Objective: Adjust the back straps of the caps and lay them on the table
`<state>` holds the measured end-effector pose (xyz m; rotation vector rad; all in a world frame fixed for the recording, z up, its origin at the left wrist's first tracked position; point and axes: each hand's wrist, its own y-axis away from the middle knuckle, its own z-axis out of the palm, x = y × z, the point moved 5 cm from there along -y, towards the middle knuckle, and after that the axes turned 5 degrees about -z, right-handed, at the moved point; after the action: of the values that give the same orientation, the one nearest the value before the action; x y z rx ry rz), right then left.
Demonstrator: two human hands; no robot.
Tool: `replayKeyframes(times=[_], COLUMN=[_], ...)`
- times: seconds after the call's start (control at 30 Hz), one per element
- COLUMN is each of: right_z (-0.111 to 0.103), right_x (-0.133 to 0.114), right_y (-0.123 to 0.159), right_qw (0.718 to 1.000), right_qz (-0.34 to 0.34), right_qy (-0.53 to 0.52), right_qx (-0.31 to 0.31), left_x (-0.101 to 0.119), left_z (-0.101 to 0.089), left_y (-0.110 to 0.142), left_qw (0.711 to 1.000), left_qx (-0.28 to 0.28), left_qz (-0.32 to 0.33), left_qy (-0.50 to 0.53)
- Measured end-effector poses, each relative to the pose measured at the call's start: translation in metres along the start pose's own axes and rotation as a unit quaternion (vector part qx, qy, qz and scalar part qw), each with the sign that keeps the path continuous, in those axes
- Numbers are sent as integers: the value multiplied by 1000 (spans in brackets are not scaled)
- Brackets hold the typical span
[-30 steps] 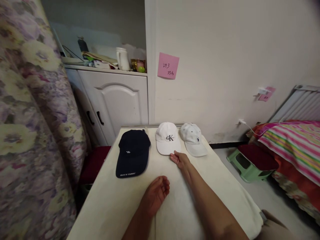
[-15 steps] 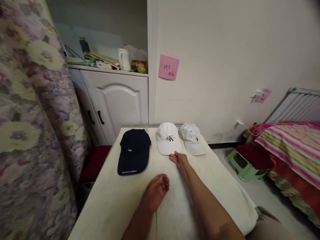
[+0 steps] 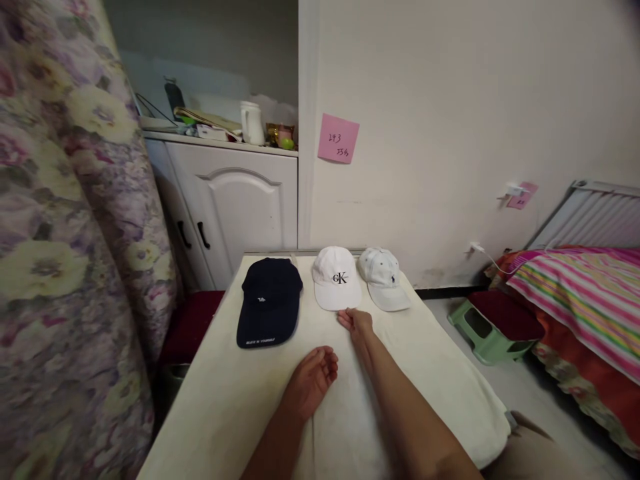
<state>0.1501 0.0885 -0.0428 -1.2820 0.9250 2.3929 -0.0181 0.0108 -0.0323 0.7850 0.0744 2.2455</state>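
Three baseball caps stand in a row at the far side of the cloth-covered table (image 3: 210, 413). On the left is the navy cap (image 3: 273, 300), its long brim facing me. The white cap (image 3: 336, 270) with black "CK"-like lettering is in the middle, and a pale cap (image 3: 383, 273) with a small dark emblem is on the right. My right hand (image 3: 357, 325) is at the front edge of the white cap's brim, thumb and fingers closed at that edge. Nearer to me, my left hand (image 3: 313, 377) rests palm inward above the cloth, fingers loosely curled and holding nothing.
A white cabinet (image 3: 240, 200) behind the table carries a white jug (image 3: 252, 124) and clutter. Floral curtains (image 3: 90, 267) hang at the left beside a dark red seat (image 3: 193, 323). Rightward are a green stool (image 3: 480, 330) and a bed (image 3: 590, 293).
My right hand has shifted slightly left and down along the white cap's brim edge. The left hand and the caps look almost unmoved; the view has shifted a little.
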Motion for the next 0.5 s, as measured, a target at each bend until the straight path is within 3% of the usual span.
replayKeyframes(times=[0.3, 0.5], right_z=[-9, -49], right_x=[5, -3], right_y=[29, 75], right_qw=[993, 968], right_qz=[-55, -157], right_qy=[70, 145], right_qx=[-80, -134], left_x=[5, 17], left_z=[1, -2], left_y=[0, 1], left_qw=[1000, 997], left_qx=[-9, 6], left_qz=[21, 80], left_qy=[-10, -5])
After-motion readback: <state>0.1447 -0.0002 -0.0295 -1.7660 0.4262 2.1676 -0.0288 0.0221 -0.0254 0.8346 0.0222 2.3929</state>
